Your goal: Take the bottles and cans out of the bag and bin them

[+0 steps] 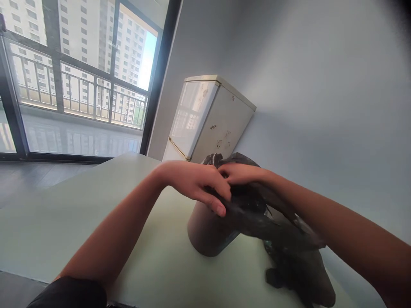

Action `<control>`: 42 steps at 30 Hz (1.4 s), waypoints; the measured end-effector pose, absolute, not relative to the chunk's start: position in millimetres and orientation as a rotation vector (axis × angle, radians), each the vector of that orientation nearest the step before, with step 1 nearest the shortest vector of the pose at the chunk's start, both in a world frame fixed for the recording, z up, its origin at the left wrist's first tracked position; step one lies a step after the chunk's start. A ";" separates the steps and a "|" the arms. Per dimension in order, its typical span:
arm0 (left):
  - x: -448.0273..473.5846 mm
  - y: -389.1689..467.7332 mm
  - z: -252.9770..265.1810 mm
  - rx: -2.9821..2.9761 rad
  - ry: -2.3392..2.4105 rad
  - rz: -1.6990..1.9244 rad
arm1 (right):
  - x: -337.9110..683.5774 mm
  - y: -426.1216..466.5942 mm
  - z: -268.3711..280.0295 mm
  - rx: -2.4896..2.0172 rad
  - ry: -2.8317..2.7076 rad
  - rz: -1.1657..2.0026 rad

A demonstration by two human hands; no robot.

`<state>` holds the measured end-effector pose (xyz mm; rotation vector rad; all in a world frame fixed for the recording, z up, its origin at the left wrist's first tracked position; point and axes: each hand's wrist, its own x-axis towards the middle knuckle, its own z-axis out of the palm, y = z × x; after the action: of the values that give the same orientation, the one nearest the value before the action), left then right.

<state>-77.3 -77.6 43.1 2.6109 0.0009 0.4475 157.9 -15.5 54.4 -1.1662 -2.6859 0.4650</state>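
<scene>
On my feed, the dark bin (207,237) stands on the table (163,265), nearer its right edge than its left. My left hand (201,179) curls narrowly over the black plastic bag (272,229) at the bin's top; my right hand (242,174) bends beside it, fingertips hidden. I cannot tell whether either grips. The bag trails toward the table's near right corner.

Smooth, pale green bench (163,261), bearing a dark grey bin (205,233) and, to its right, loosely crumpled black plastic (298,269).
</scene>
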 end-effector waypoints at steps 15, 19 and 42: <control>-87.9 -21.0 13.8 2.256 0.969 -0.071 | 246.9 24.3 -3.1 -1.415 -1.788 1.617; -78.7 -10.7 2.3 2.252 0.910 -0.261 | 256.9 -2.3 -16.6 -1.413 -1.766 1.424; -47.0 1.8 -34.9 2.150 1.228 -0.525 | 301.7 -101.8 -34.8 -0.908 -2.263 -0.014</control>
<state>-47.0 1.8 -34.9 2.1499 1.2276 -0.5246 301.7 -101.8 -34.8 -0.9082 -2.2630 -0.0141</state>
